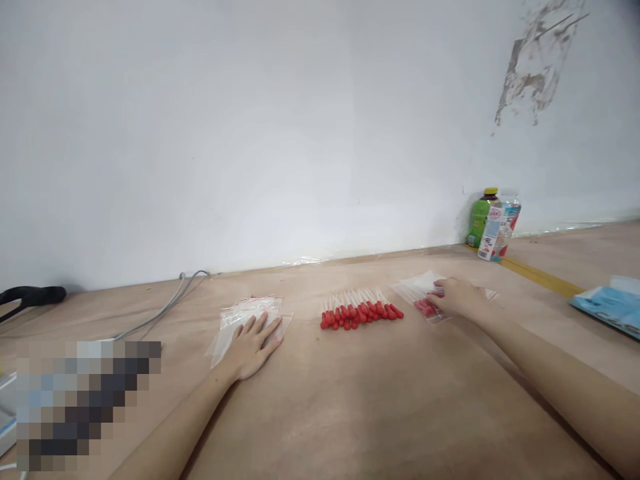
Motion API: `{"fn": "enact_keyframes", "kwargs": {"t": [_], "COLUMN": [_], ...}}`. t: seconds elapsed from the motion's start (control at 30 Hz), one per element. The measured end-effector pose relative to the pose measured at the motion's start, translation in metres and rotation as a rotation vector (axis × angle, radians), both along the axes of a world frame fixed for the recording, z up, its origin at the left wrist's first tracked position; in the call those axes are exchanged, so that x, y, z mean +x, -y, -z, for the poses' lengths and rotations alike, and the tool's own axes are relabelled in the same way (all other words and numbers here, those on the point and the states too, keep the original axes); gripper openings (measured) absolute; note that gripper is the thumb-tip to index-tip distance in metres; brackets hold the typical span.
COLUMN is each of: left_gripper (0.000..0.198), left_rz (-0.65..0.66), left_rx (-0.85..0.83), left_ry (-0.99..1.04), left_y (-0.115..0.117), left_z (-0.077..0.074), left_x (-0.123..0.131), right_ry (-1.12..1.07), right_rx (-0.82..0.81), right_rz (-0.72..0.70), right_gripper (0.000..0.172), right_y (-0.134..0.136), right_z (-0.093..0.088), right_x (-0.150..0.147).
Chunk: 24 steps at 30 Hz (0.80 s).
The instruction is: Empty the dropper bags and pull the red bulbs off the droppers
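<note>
My left hand [255,347] lies flat, fingers spread, on a few overlapping clear zip bags [227,327]. Across the table, my right hand [455,298] has bent fingers on a clear zip bag [407,290] with several red-tipped pieces [425,307] in it. Its thumb and forefinger are at the bag; the other fingers are partly hidden. Between the hands lies a row of thin whitish sticks with rounded red heads [361,312], the red ends toward me. Neither hand touches this row.
Against the white wall at the right stand a green bottle [477,220] and a clear labelled bottle [495,230]. A light-blue packet [610,307] lies at the right edge. Grey cables [160,310] and a black object [35,293] are at the left, above a blurred-out area.
</note>
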<state>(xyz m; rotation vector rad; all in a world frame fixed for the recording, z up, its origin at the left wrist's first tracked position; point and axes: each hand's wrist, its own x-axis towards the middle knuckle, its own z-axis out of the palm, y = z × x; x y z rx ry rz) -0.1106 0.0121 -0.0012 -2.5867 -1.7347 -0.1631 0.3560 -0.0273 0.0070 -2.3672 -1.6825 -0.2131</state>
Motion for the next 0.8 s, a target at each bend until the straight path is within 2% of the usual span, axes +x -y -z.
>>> {"fn": "enact_keyframes", "kwargs": {"t": [0.1, 0.23, 0.33, 0.43, 0.5, 0.6, 0.7, 0.77, 0.8], "left_gripper": [0.046, 0.037, 0.033, 0.032, 0.032, 0.032, 0.033, 0.033, 0.033], "left_rz": [0.066, 0.132, 0.163, 0.197, 0.208, 0.213, 0.224, 0.245, 0.259], "left_rx": [0.222, 0.516, 0.574, 0.581, 0.573, 0.54, 0.507, 0.49, 0.48], "left_ry": [0.052, 0.126, 0.172, 0.209, 0.235, 0.267, 0.321, 0.354, 0.365], "left_y": [0.004, 0.011, 0.017, 0.021, 0.025, 0.03, 0.034, 0.038, 0.04], "left_z": [-0.001, -0.006, -0.011, -0.014, -0.015, -0.017, -0.017, -0.017, -0.017], "left_x": [-0.002, 0.0, 0.006, 0.015, 0.021, 0.027, 0.032, 0.036, 0.038], "right_ry": [0.041, 0.101, 0.146, 0.183, 0.162, 0.089, 0.111, 0.166, 0.189], "right_rx": [0.021, 0.08, 0.183, 0.458, 0.644, 0.716, 0.689, 0.68, 0.653], "right_rz": [0.016, 0.028, 0.061, 0.04, -0.107, -0.498, -0.928, -1.096, -1.126], "right_gripper": [0.027, 0.026, 0.029, 0.03, 0.028, 0.024, 0.031, 0.035, 0.034], "right_y": [0.002, 0.003, 0.006, 0.012, 0.021, 0.044, 0.069, 0.08, 0.082], "right_z": [0.0, -0.001, -0.006, -0.02, -0.031, -0.037, -0.025, -0.01, -0.003], "right_x": [-0.007, -0.012, -0.013, -0.023, -0.042, -0.089, -0.146, -0.178, -0.191]}}
